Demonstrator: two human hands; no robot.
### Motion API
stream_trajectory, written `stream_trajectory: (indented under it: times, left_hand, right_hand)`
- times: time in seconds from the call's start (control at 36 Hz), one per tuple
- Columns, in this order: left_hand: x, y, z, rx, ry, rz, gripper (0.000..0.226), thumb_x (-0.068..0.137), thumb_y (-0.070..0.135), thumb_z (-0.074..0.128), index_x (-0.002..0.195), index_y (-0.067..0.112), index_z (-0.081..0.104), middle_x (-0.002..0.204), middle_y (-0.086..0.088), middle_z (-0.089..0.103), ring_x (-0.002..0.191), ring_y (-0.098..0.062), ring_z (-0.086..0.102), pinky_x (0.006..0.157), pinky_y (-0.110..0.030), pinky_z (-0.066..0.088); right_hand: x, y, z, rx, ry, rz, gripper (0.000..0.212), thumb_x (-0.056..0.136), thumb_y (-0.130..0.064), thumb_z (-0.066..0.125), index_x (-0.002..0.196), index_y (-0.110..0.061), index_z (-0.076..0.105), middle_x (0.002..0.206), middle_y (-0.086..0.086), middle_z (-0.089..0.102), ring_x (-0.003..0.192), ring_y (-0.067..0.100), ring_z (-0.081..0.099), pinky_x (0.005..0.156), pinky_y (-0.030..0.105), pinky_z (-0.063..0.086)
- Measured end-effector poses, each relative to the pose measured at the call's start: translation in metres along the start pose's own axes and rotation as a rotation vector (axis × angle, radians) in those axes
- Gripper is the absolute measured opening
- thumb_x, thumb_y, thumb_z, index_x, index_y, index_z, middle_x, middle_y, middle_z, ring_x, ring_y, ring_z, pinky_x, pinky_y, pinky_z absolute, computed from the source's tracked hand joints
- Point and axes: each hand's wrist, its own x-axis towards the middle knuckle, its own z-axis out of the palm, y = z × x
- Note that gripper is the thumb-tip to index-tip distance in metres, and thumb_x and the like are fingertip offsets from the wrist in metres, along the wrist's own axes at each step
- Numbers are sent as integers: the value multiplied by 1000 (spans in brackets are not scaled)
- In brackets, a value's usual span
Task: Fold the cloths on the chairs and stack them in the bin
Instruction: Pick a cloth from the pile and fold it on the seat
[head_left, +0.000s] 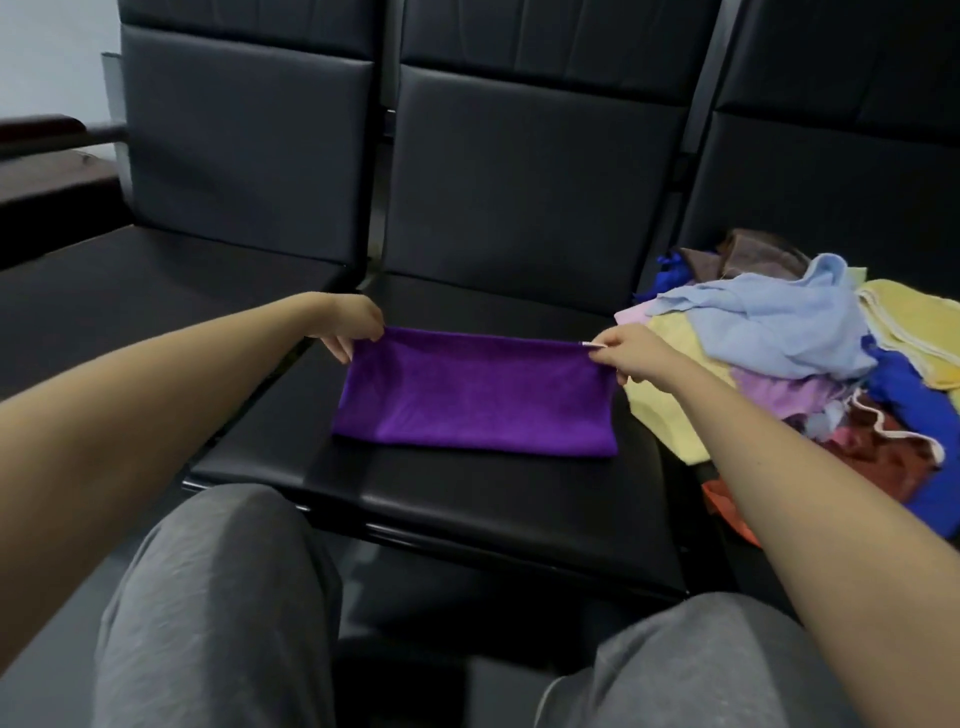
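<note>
A purple cloth (475, 395) lies folded into a wide band on the black middle chair seat (467, 499). My left hand (350, 325) pinches its far left corner. My right hand (631, 356) pinches its far right corner, where a small white tag shows. The far edge is stretched straight between both hands. A loose pile of cloths (810, 358) in light blue, yellow, lilac, blue, red and brown covers the chair seat on the right. No bin is in view.
The black left chair seat (156, 301) holds nothing. Padded black backrests (530, 171) rise behind the seats. My knees in grey trousers (218, 613) are close to the front edge of the middle seat. A dark wooden ledge (41, 156) is at far left.
</note>
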Motion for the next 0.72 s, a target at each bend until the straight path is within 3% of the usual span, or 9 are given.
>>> stream_trajectory:
  times: [0.06, 0.08, 0.14, 0.19, 0.28, 0.36, 0.47, 0.58, 0.72]
  left_hand:
    - [11, 0, 6, 14, 105, 4, 28, 89, 2, 42, 114, 5, 55, 96, -16, 60, 77, -29, 61, 64, -32, 51]
    - [16, 0, 10, 60, 144, 9, 33, 88, 3, 46, 120, 4, 51, 104, -17, 58, 85, -31, 60, 68, -33, 51]
    - [27, 1, 18, 203, 221, 18, 50, 86, 10, 55, 133, 2, 40, 125, -20, 52, 110, -36, 55, 88, -38, 48]
    - [35, 5, 26, 286, 266, 47, 57, 86, 16, 56, 138, 5, 36, 134, -21, 46, 122, -39, 47, 99, -40, 42]
    - [45, 20, 40, 224, 278, 229, 52, 88, 15, 55, 138, 7, 43, 139, -18, 45, 127, -34, 45, 103, -34, 38]
    - [44, 39, 63, 196, 183, 548, 45, 91, 13, 52, 136, 11, 49, 140, -10, 48, 130, -25, 43, 107, -29, 33]
    - [46, 52, 107, 481, -73, 762, 46, 100, 33, 40, 146, 32, 33, 155, 2, 28, 144, -16, 20, 117, -32, 15]
    - [57, 55, 126, 534, 11, 551, 48, 102, 48, 19, 149, 45, 8, 160, 9, 1, 147, -19, -3, 117, -46, -3]
    - [64, 64, 129, 271, 221, 67, 54, 99, 51, 17, 150, 39, 10, 161, -2, -3, 145, -38, -7, 111, -60, -10]
  right_hand:
    - [12, 2, 11, 66, 81, 25, 19, 91, -7, 49, 103, -6, 64, 68, 3, 54, 44, 8, 48, 35, 10, 31]
    - [16, 2, 16, 94, 82, 46, 25, 92, -10, 51, 114, -7, 61, 82, 5, 59, 55, 12, 53, 41, 12, 37]
    - [26, 5, 28, 86, 66, 65, 43, 91, -15, 55, 134, -10, 48, 124, 11, 56, 94, 20, 59, 70, 21, 46]
    - [31, 6, 38, 41, 61, 68, 50, 92, -17, 55, 139, -9, 42, 141, 13, 45, 124, 24, 47, 96, 27, 38]
    - [37, 9, 52, 5, 91, 87, 47, 92, -16, 52, 138, -9, 44, 139, 15, 47, 124, 30, 48, 100, 32, 37]
    - [35, 12, 63, -23, 193, 85, 47, 91, -14, 49, 138, -13, 44, 139, 13, 45, 121, 34, 49, 101, 39, 39]
    - [31, 11, 72, 14, 378, 37, 44, 92, -7, 47, 135, -11, 45, 139, 12, 44, 122, 31, 47, 101, 38, 36]
    - [24, 7, 74, 16, 539, 4, 44, 88, -2, 47, 131, -9, 48, 136, 12, 46, 122, 29, 45, 101, 37, 33]
    - [11, 0, 86, -14, 593, -13, 38, 89, -3, 49, 126, -13, 52, 129, 11, 48, 114, 25, 50, 99, 36, 37]
